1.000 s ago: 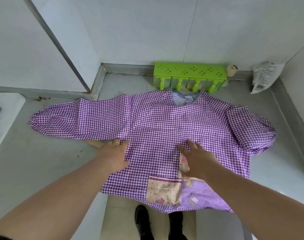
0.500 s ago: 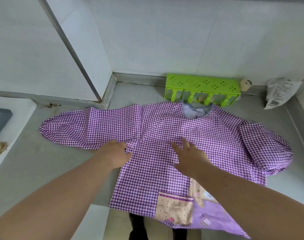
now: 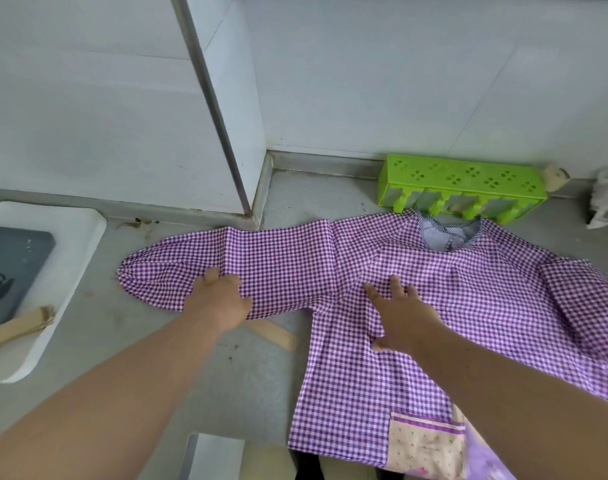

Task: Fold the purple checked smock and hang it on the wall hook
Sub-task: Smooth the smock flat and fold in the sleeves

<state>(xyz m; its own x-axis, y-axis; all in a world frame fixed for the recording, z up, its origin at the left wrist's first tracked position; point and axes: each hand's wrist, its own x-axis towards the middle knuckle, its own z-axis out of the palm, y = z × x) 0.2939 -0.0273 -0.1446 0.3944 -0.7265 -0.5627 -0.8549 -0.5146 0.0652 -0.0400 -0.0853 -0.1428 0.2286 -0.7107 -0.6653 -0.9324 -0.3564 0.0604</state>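
Pinching the smock's (image 3: 416,306) long sleeve, the left hand (image 3: 223,299) curls its fingers into the cloth near the cuff end. Right hand (image 3: 402,313) lies flat, fingers spread, pressing the chest by the armpit. Spread face up on the grey bench (image 3: 122,327), the smock has its collar toward the back wall, just before a green rack (image 3: 461,178). At the left edge a white tray (image 3: 77,244) holds a dark board (image 3: 11,258).

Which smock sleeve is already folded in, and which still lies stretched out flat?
The right sleeve is doubled back on itself. The left sleeve lies stretched out, with the left hand on it.
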